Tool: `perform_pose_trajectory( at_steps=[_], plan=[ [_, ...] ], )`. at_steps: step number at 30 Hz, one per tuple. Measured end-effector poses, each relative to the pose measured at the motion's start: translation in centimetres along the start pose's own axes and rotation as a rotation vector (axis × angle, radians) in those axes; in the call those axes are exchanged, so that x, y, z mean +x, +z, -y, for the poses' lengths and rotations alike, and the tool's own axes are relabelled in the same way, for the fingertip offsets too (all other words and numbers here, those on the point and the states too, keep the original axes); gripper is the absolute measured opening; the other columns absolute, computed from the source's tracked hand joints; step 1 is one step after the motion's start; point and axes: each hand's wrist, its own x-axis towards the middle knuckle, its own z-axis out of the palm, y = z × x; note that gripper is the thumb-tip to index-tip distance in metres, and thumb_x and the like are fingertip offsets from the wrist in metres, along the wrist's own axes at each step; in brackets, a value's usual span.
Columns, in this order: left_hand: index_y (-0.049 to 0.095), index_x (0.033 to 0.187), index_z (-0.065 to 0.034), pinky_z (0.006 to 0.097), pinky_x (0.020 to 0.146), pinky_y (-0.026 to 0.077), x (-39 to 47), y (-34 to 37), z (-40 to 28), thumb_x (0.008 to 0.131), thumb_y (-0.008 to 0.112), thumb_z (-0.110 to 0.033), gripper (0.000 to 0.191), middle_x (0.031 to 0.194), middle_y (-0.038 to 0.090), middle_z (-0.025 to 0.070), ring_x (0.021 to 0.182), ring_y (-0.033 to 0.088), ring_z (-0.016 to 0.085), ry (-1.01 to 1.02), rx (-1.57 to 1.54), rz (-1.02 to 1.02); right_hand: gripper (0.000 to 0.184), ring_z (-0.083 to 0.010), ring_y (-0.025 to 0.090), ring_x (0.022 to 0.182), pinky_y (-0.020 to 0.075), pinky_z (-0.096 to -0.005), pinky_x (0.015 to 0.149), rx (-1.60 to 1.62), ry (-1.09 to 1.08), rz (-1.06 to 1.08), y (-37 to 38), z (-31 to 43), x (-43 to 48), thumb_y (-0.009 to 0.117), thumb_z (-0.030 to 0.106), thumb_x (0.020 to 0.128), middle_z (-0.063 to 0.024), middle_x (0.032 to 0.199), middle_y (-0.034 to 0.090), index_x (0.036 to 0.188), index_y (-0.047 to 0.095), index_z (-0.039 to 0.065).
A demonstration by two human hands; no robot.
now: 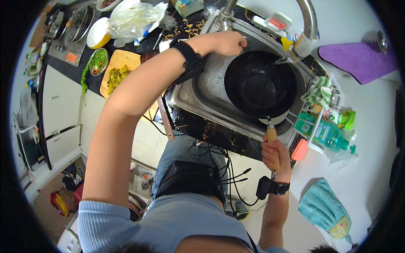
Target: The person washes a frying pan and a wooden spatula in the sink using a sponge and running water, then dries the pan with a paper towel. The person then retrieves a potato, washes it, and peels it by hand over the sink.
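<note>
A black wok (261, 83) is over the stainless steel sink (212, 85), its inside facing up. My right hand (275, 153) grips its wooden handle (272, 136) at the sink's near edge. Water runs from the spout of the faucet (308, 23) at the wok's far right side. My left hand (229, 43) is above the sink's far left part, near the wok's rim, with its fingers curled and nothing visible in them; its palm is hidden. Under the wok, part of a pale round dish (275, 120) shows.
A cleaver's wooden handle (166, 121) juts over the counter's front edge, beside a cutting board (107, 68) with chopped green vegetables. Bowls and plastic bags lie farther left. Right of the sink are a white rack (316, 126), a green pump bottle (330, 136) and a pink sponge (299, 150). Cables hang before me.
</note>
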Motion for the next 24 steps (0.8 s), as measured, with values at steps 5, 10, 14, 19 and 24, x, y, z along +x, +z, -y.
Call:
perform_pose_trajectory(
  at_steps=[5, 10, 14, 19, 24],
  plan=[
    [0.046, 0.130, 0.0035, 0.0350, 0.101, 0.039, 4.6, 1.3, 0.4, 0.086, 0.051, -0.011, 0.047, 0.128, 0.054, 0.0197, 0.120, 0.051, 0.028, -0.060, -0.107, -0.017, 0.017, -0.0122, 0.037, 0.035, 0.0307, -0.0247, 0.030, -0.019, -0.118, -0.099, 0.2, -1.4, -2.3, 0.052, 0.004, 0.079, -0.0039, 0.060, 0.044, 0.096, 0.048, 0.006],
    [0.045, 0.131, 0.0031, 0.0350, 0.102, 0.038, 5.4, 0.7, 0.4, 0.088, 0.052, -0.014, 0.047, 0.129, 0.053, 0.0179, 0.118, 0.051, 0.027, -0.052, -0.134, -0.115, 0.018, -0.0145, 0.044, 0.036, 0.0366, -0.0257, 0.032, -0.199, -0.315, -0.265, 1.4, -2.4, -3.6, 0.055, 0.004, 0.077, -0.0047, 0.059, 0.046, 0.093, 0.046, 0.005],
    [0.052, 0.125, -0.0019, 0.0316, 0.095, 0.043, 0.8, 0.2, 0.5, 0.088, 0.053, -0.012, 0.038, 0.117, 0.061, 0.0137, 0.109, 0.057, 0.021, 0.036, -0.199, 0.008, 0.017, -0.0141, 0.047, 0.036, 0.0393, -0.0257, 0.033, -0.502, -0.470, -0.429, 2.5, -2.6, -4.2, 0.053, 0.002, 0.077, -0.0042, 0.058, 0.047, 0.092, 0.045, 0.004],
    [0.048, 0.080, -0.0031, 0.0324, 0.060, 0.044, -6.5, 0.7, 1.8, 0.079, 0.064, -0.011, 0.018, 0.068, 0.055, 0.0094, 0.063, 0.050, 0.016, 0.012, -0.147, -0.196, 0.018, -0.0125, 0.047, 0.037, 0.0399, -0.0257, 0.034, -0.742, -0.666, -0.587, 4.5, -2.8, -4.5, 0.050, 0.000, 0.078, -0.0046, 0.057, 0.048, 0.095, 0.044, 0.001],
    [0.045, 0.062, -0.0021, 0.0350, 0.062, 0.044, -9.8, 1.7, 3.5, 0.069, 0.060, 0.001, 0.016, 0.069, 0.057, 0.0135, 0.068, 0.055, 0.029, -0.061, -0.072, -0.285, 0.017, -0.0119, 0.047, 0.038, 0.0392, -0.0252, 0.034, -0.809, -0.738, -0.736, 6.0, -2.7, -5.5, 0.050, 0.000, 0.079, -0.0045, 0.059, 0.048, 0.095, 0.044, 0.003]
  ],
)
